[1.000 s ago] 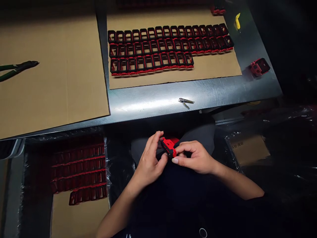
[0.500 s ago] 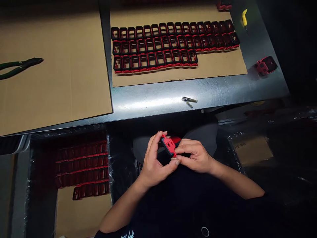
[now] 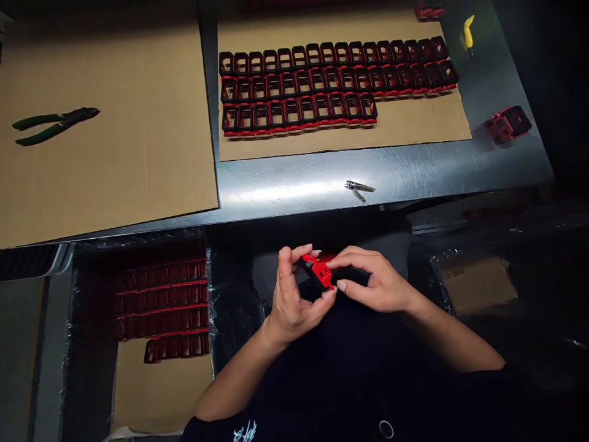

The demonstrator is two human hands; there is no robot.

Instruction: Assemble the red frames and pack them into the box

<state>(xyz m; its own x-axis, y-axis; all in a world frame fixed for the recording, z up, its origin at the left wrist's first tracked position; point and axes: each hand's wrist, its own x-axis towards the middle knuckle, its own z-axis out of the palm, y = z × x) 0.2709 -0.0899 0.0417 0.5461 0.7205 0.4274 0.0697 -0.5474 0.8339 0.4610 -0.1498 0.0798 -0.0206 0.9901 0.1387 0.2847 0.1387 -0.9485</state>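
My left hand [image 3: 294, 301] holds a red and black plastic frame [image 3: 321, 275] above my lap, its thumb at the lower end and its fingers at the upper end. The frame is tilted, its red face with small slots turned up towards me. My right hand [image 3: 380, 282] is at the frame's right side. Its index fingertip lies against or just over the red edge; I cannot tell which. The right thumb stands apart from that finger, close to the frame's lower corner. Part of the frame's far side is hidden behind the right fingers.
Rows of similar frames [image 3: 299, 110] stand on cardboard [image 3: 414, 120] on the metal table [image 3: 285, 193]. Small nippers [image 3: 360, 188], green-handled pliers [image 3: 55, 126], a yellow-handled tool [image 3: 468, 32] and a single frame [image 3: 510, 124] lie around. More frames [image 3: 177, 347] fill a lined box at lower left.
My right thumb and index finger have spread from their pinch at the frame's lower corner. The frame has turned slightly in my left hand. The whole view has shifted, moving the table rightward.
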